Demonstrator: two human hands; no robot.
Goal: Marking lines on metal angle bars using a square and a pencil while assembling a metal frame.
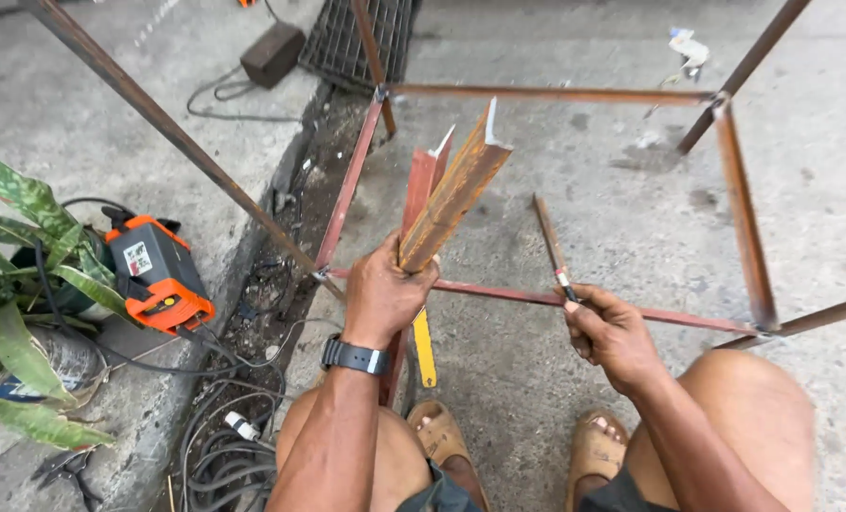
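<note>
The left hand (382,296), a black wristwatch (354,356) on its wrist, is closed in a fist around two rusty angle-iron pieces (450,199), which tilt up and away from the person, over the concrete ground (556,379). The right hand (613,334) pinches a thin welding rod (549,245) between thumb and fingers, the rod slanting up to the left, near the angle iron but apart from it. Both hands are above the near bar of a rusty steel frame (741,213) that stands on the concrete. To the left, an orange welding machine (155,270) sits beside a spotted-leaf plant (20,284), with black cables (219,455) coiled below it.
</note>
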